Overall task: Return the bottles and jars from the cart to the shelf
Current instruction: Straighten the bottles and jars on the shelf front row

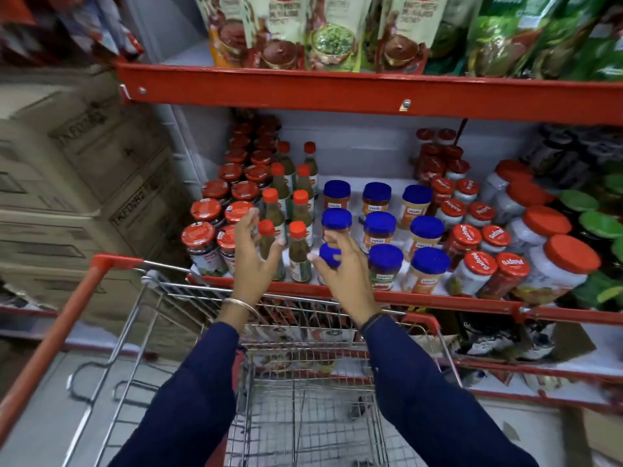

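Both hands are up over the cart [188,291], reaching toward the front edge of the red shelf [438,299]. Between and just beyond them stand the green sauce bottles [298,261] with orange-red caps — I count 8 in 2 files, the back ones partly hidden. Off to the right of the right hand sit the blue-lidded jars [426,264]: 9 visible in 3 rows of 3, counting the one the hand is on. Left of the left hand stand dark jars with red lids [200,244], about 14 in 2 files running back; the farthest are too dim to count surely.

The left hand [251,261] is raised palm inward, fingers spread and loosely curled, wide open and gripping nothing; its fingertips sit just in front of the nearest green bottle, and I cannot tell whether they touch it. A thin bangle [241,303] rings that wrist. The right hand [347,267] is curled around the front-left blue-lidded jar [329,256], fingers partly closed over its lid and side, the jar standing on the shelf at the front edge.

The cart's wire basket lies below the forearms; 1 or 2 small items show near its far end, too blurred to name. Both sleeves [435,399] are dark blue.
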The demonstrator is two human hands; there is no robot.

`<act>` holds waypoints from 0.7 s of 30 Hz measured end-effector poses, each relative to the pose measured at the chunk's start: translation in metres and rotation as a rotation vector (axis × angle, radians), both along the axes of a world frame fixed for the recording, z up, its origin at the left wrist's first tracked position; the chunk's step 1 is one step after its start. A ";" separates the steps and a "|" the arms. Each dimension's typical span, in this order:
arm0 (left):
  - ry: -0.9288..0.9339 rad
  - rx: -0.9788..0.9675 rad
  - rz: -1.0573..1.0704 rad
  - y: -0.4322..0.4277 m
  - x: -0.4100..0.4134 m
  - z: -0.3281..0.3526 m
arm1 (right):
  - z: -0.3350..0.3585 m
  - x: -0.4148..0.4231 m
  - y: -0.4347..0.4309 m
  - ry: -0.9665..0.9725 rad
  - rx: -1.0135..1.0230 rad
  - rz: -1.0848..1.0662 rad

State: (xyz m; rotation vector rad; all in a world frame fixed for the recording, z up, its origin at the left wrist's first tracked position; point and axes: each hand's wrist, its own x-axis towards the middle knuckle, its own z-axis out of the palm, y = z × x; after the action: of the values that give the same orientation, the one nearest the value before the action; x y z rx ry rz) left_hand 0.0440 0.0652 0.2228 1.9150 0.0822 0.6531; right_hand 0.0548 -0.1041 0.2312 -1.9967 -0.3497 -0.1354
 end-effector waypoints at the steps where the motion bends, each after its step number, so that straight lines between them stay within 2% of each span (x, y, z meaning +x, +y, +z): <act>1: 0.061 -0.026 -0.043 0.008 0.005 0.002 | 0.001 0.006 0.011 0.015 -0.006 -0.011; 6: 0.248 -0.002 -0.261 0.037 0.022 0.006 | -0.001 0.034 0.051 0.058 -0.168 -0.105; 10: 0.302 -0.025 -0.266 0.042 0.026 0.010 | -0.006 0.042 0.064 0.066 -0.209 -0.175; 17: 0.276 -0.028 -0.208 0.046 0.030 0.005 | -0.010 0.049 0.060 0.078 -0.175 -0.141; 21: 0.183 0.066 -0.146 0.047 0.031 0.002 | -0.008 0.055 0.054 0.122 -0.143 -0.040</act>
State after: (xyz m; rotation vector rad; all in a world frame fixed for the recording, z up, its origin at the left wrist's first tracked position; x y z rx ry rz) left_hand 0.0750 0.1124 0.2253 2.0200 0.0362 0.3869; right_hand 0.1095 -0.0497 0.2230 -2.1430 -0.2469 -0.0132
